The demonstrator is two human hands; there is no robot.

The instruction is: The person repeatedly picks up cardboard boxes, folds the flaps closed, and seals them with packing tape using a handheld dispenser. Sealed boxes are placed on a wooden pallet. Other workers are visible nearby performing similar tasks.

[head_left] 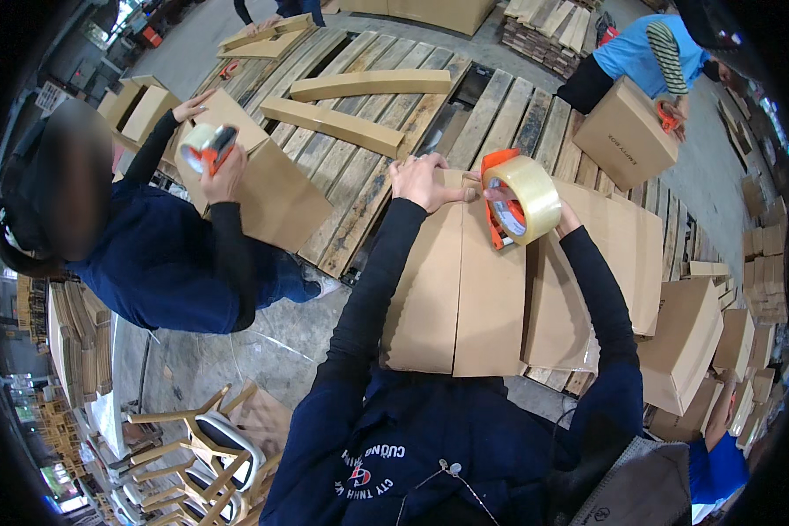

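A brown cardboard box stands right in front of me, its two top flaps meeting along a middle seam. My left hand lies on the far left edge of its top, fingers spread and thumb stretched toward the seam. At the far end of that seam, my right hand is closed on an orange tape dispenser with a wide roll of clear tape. The roll hides most of the right fingers. Whether tape sticks to the box cannot be made out. Right of the box, a large cardboard flap spreads out.
Wooden pallets form the work surface, with two long folded cardboard pieces on them. At left a co-worker holds another tape dispenser over a box; another co-worker tapes a box at far right. Stools stand lower left; boxes at right.
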